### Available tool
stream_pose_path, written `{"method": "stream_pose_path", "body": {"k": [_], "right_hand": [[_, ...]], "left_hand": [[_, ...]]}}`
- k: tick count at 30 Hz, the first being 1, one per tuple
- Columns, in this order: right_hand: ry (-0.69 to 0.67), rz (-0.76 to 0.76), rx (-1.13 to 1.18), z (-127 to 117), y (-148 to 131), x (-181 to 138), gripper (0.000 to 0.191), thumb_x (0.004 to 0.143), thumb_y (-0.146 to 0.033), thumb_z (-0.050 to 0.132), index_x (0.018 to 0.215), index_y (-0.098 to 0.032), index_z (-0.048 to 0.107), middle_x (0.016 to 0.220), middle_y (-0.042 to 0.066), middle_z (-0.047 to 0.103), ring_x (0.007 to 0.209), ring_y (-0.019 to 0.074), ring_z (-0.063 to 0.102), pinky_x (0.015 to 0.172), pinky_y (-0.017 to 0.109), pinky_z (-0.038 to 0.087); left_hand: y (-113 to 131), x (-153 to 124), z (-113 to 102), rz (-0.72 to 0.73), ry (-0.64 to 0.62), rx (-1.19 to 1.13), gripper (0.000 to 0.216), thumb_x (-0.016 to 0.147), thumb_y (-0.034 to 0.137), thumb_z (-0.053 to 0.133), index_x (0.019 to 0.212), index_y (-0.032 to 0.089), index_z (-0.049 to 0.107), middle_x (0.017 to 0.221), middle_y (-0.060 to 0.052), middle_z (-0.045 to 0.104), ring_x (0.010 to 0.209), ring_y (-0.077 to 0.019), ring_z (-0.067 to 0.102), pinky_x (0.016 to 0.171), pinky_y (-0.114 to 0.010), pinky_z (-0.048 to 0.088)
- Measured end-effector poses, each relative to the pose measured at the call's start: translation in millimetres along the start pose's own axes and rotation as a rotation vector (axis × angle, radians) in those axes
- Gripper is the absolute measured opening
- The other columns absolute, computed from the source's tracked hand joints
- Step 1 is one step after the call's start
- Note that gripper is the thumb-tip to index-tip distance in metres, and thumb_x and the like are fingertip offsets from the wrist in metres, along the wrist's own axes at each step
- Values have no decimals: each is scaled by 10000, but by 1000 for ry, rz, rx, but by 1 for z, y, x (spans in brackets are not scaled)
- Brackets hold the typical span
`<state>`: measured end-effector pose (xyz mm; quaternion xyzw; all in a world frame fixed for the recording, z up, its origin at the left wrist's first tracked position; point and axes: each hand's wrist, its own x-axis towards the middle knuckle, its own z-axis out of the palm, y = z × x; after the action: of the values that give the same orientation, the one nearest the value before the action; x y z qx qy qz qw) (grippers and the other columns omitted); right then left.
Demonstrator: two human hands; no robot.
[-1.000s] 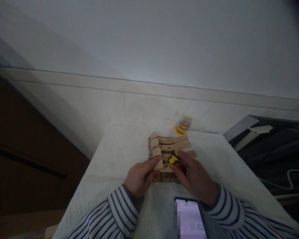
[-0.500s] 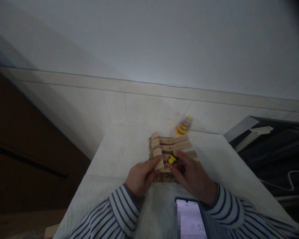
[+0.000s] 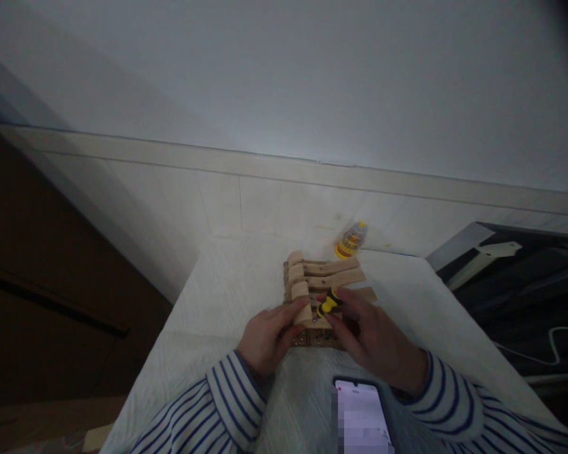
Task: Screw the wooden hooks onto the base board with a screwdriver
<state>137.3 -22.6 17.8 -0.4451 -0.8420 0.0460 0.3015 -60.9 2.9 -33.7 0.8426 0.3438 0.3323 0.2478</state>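
A wooden assembly of several curved slats (image 3: 326,272) lies on a white cloth-covered table (image 3: 218,296). My left hand (image 3: 265,334) pinches the rounded end of the nearest slat, fingers closed on it. My right hand (image 3: 372,337) grips a small yellow and black screwdriver (image 3: 328,304), its tip pointing down at the nearest slat close to my left fingers. Both sleeves are striped blue and white.
A yellow and red container (image 3: 350,239) lies at the table's far edge by the wall. A lit phone (image 3: 362,417) rests near my right wrist. A dark tilted panel (image 3: 511,277) and a white cable (image 3: 549,343) stand to the right; brown floor is on the left.
My right hand has shifted slightly, turning the screwdriver a little at the nearest slat. My left hand has kept its hold. The phone's screen display has changed.
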Motion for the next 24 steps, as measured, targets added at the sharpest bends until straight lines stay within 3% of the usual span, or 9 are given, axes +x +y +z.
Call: {"method": "stream_pose_path", "body": {"k": [4,10,17,24], "right_hand": [[42,-25,-40,0,-4,3,374,862,-216,384,1220,-154,295,747,64,654,491,147,593,439,254,451],[56,-1,-77,0,-2,1,363,869,-247,385,1206,-155,289,660,28,627,394,117,517,376,224,377],[98,-61,-130,1,-2,1,379,876,-255,380,1217,-138,263,670,29,610,461,138,549,403,236,381],[90,38,-135,3,-8,1,294,873,-287,390,1128,-149,343,670,27,604,487,138,561,389,234,373]], "left_hand": [[-1,0,2,4,7,-9,486,821,163,492,1274,239,335,1212,-44,528,1052,-156,530,872,-324,449],[-3,0,4,-1,8,0,492,821,166,489,1281,243,332,1214,-45,525,1054,-158,527,870,-328,452],[-3,0,5,0,13,-16,479,831,191,483,1284,235,332,1218,-52,520,1065,-158,519,880,-326,446],[-3,0,4,-24,-5,-1,479,827,191,489,1280,235,339,1200,-47,535,1041,-159,533,864,-324,454]]}}
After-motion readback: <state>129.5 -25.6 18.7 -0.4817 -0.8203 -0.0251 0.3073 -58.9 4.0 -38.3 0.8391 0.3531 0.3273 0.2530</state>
